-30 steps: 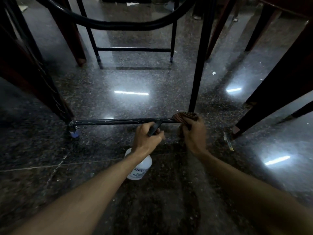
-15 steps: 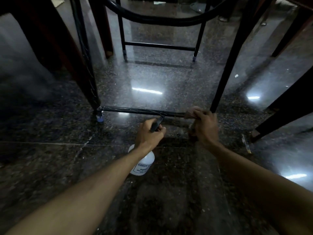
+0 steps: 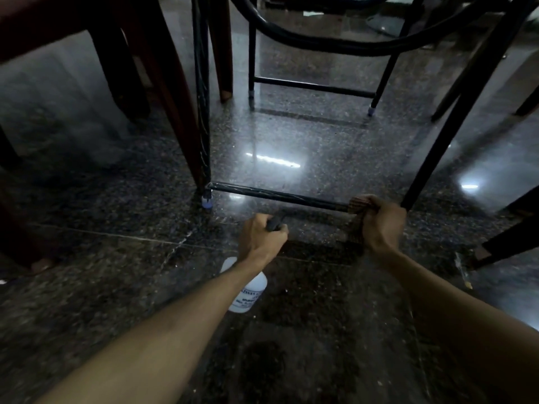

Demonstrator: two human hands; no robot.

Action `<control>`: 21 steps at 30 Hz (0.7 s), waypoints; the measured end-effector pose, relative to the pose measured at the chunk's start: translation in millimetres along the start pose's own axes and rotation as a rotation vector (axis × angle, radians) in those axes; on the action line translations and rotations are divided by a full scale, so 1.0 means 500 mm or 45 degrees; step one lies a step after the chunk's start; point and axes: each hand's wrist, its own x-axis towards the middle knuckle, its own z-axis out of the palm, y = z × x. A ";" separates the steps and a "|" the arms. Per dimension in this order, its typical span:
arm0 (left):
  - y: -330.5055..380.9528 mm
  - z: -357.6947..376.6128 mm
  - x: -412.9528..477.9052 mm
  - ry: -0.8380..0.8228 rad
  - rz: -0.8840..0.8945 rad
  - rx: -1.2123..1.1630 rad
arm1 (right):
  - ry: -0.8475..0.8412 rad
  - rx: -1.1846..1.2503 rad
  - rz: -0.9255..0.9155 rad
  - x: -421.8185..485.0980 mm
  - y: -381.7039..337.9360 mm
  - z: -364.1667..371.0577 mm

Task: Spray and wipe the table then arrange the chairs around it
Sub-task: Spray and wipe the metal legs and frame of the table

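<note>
Low over the floor, my left hand (image 3: pixel 264 239) grips the dark trigger head of a white spray bottle (image 3: pixel 248 290), whose body hangs below my wrist. My right hand (image 3: pixel 382 225) is closed on a brown checked cloth (image 3: pixel 358 204) pressed around the right end of a black metal chair's lower crossbar (image 3: pixel 277 195). The chair's front legs (image 3: pixel 203 112) rise on either side of the bar, and its curved black frame (image 3: pixel 320 43) arcs overhead.
Dark wooden legs (image 3: pixel 163 83) stand at the left, close to the chair's left leg. More dark legs (image 3: pixel 507 246) slant in at the right. The chair's rear crossbar (image 3: pixel 313 87) lies farther back. The polished granite floor (image 3: pixel 291 141) reflects ceiling lights.
The view has swung left, so the chair frame sits further right and larger. My right hand has kept the cloth on the bar near its right end. My left hand still holds the bottle.
</note>
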 end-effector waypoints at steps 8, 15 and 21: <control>-0.020 -0.056 0.016 0.129 -0.079 -0.032 | -0.250 0.095 -0.415 -0.038 -0.132 0.112; -0.053 -0.123 0.038 0.245 -0.104 -0.042 | -0.293 -0.028 -0.425 -0.040 -0.221 0.171; -0.085 -0.177 0.042 0.303 -0.120 -0.080 | -0.533 -0.083 -0.800 -0.066 -0.302 0.218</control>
